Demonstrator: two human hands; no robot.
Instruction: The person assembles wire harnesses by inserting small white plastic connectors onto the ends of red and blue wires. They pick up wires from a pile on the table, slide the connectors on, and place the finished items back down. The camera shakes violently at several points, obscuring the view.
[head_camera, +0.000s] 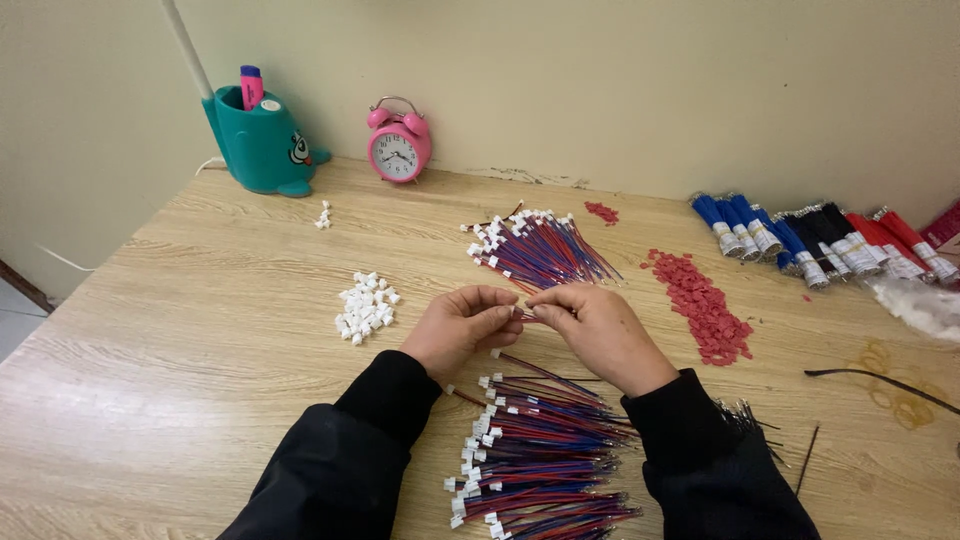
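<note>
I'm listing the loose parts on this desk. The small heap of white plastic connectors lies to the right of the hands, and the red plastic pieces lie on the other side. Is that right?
Not quite. The head view shows the small heap of white plastic connectors to the left of the hands, beside the left hand. The red plastic pieces do lie on the other side, beyond the right hand, on the wooden table.

Bundled wire packs (815, 240) in a row at the table's far right, blue, black and red, each wrapped in a white label band (862, 255), a crumpled clear plastic bag (920, 303) just beside them at the right edge, no signs, no screens
</note>
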